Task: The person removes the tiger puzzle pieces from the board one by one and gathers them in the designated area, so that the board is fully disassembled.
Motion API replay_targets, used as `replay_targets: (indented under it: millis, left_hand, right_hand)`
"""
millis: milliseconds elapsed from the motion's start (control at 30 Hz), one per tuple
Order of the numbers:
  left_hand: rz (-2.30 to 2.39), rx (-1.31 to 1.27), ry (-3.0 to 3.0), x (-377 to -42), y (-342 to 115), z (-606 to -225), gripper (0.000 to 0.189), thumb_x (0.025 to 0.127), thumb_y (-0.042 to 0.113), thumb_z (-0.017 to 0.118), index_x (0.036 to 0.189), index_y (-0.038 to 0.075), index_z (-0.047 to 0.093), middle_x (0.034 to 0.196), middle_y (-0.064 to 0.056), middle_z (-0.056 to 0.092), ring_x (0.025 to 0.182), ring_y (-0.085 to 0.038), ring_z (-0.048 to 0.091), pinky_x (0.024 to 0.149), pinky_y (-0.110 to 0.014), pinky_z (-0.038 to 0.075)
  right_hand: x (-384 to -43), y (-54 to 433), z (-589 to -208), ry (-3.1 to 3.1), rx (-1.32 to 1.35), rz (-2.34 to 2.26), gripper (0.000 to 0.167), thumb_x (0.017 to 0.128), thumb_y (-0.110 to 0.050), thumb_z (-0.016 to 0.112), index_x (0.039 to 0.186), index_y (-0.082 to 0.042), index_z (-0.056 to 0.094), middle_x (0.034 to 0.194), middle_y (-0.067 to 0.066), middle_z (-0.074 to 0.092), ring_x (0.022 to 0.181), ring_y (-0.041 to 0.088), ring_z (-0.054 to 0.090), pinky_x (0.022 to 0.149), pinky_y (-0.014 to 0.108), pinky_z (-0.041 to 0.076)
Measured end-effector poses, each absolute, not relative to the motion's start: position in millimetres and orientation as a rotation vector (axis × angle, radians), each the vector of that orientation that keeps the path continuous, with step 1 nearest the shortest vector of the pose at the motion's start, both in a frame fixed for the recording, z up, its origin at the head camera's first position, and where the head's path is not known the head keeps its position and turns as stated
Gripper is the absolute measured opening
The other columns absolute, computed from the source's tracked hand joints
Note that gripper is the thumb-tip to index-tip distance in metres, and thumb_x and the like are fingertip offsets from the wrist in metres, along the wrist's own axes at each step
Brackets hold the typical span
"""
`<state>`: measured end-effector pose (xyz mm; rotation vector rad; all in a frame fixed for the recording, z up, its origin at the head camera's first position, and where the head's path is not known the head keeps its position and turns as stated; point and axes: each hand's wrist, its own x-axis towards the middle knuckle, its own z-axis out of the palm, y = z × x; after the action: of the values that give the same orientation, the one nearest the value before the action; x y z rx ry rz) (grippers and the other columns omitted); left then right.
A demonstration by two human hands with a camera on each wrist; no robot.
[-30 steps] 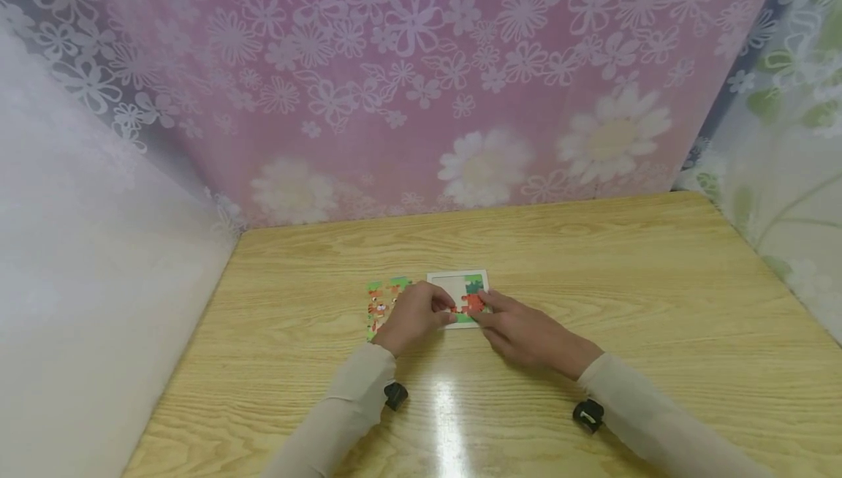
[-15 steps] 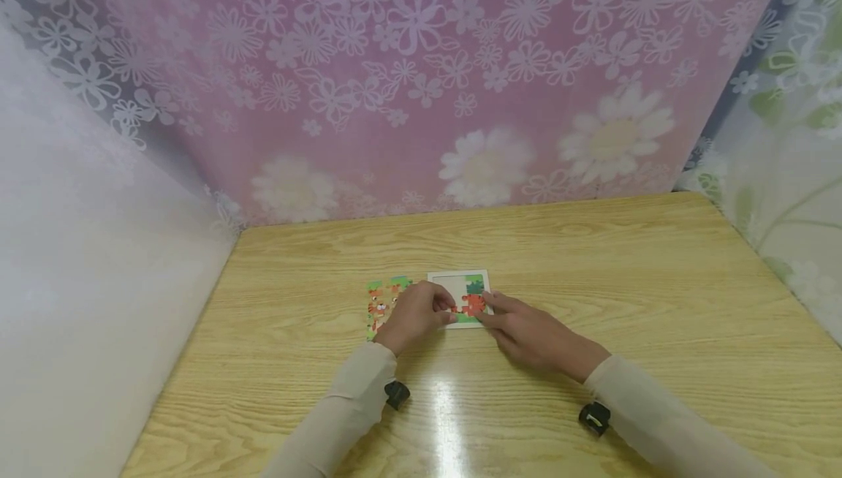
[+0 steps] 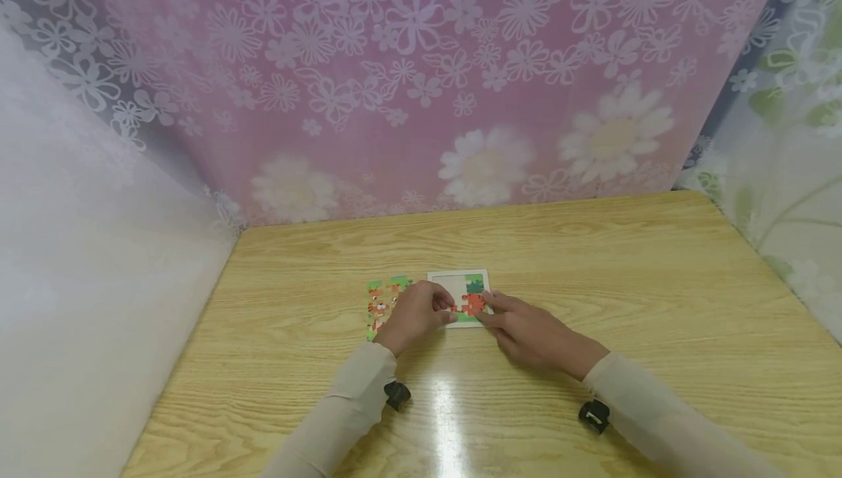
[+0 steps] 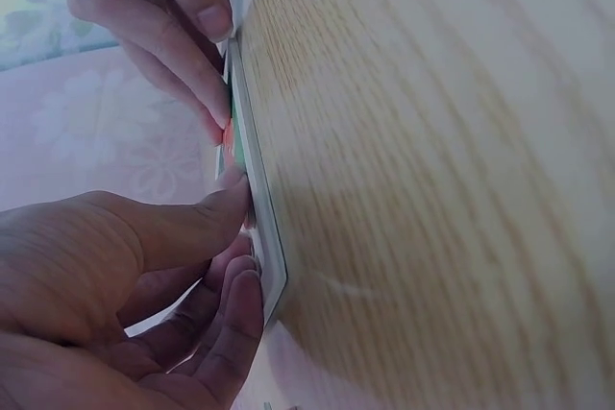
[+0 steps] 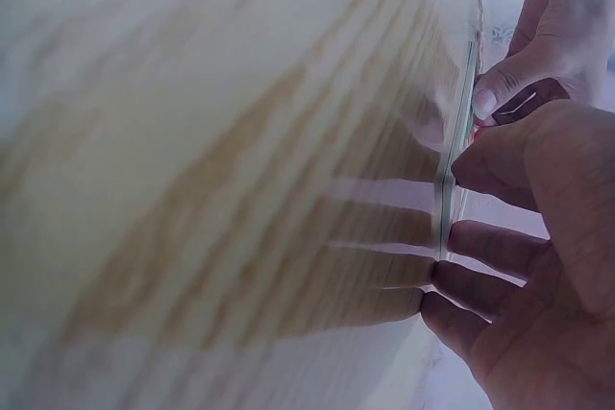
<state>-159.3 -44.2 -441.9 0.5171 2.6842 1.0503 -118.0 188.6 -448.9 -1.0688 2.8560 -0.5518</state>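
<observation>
In the head view a white puzzle frame (image 3: 457, 272) lies flat on the table, its right side and lower part filled with green and red jigsaw pieces (image 3: 474, 304). My left hand (image 3: 416, 316) reaches over the lower left of the frame. Its thumb and index finger pinch a small red jigsaw piece (image 3: 454, 310), mostly hidden by the fingertips. From the right, my right hand (image 3: 529, 332) steadies the frame; thumb and fingers, fairly straight, rest at its lower right edge and on the pieces there. Both wrist views show the fingertips right at the frame's thin rim.
Loose jigsaw pieces (image 3: 379, 308) with an orange tiger picture lie left of the frame, partly covered by the left hand. The wood-grain table (image 3: 592, 259) meets a pink flowered backdrop (image 3: 395, 134) behind and pale cloth on both sides.
My right hand has shifted slightly right, its fingertips drawing back toward the frame's right edge and uncovering more of the red pieces. The left hand has stayed almost still.
</observation>
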Motion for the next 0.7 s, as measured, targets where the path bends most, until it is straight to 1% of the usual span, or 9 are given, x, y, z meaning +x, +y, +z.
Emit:
replay_targets:
  millis: [300, 533, 700]
  left_hand:
    - [1.067, 0.5, 2.684, -159.0, -44.8, -442.9, 0.011, 0.088, 0.012, 0.081, 0.096, 0.007, 0.076, 0.085, 0.003, 0.067, 0.076, -0.009, 0.06, 0.068, -0.028, 0.052]
    - [1.08, 0.517, 2.692, -158.1, -45.1, -443.4, 0.011, 0.088, 0.012, 0.081, 0.097, 0.007, 0.076, 0.084, 0.003, 0.067, 0.075, -0.01, 0.06, 0.067, -0.028, 0.051]
    - [1.096, 0.524, 2.692, -157.0, -45.3, -443.4, 0.012, 0.088, 0.011, 0.081, 0.097, 0.006, 0.076, 0.085, 0.002, 0.067, 0.075, -0.01, 0.059, 0.068, -0.028, 0.051]
  right_hand:
    - [-119.5, 190.6, -448.6, 2.851, -1.126, -0.592, 0.033, 0.1, -0.005, 0.058, 0.132, 0.003, 0.065, 0.147, 0.03, 0.047, 0.135, 0.044, 0.048, 0.103, 0.053, 0.046]
    - [-120.8, 192.4, -450.6, 2.827, -1.103, -0.624, 0.037, 0.102, -0.006, 0.056, 0.136, 0.005, 0.06, 0.15, 0.029, 0.043, 0.138, 0.043, 0.044, 0.106, 0.053, 0.043]
    - [-120.7, 193.4, -452.2, 2.829, -1.108, -0.629, 0.038, 0.102, -0.006, 0.055, 0.138, 0.006, 0.058, 0.15, 0.029, 0.043, 0.139, 0.042, 0.043, 0.106, 0.052, 0.043]
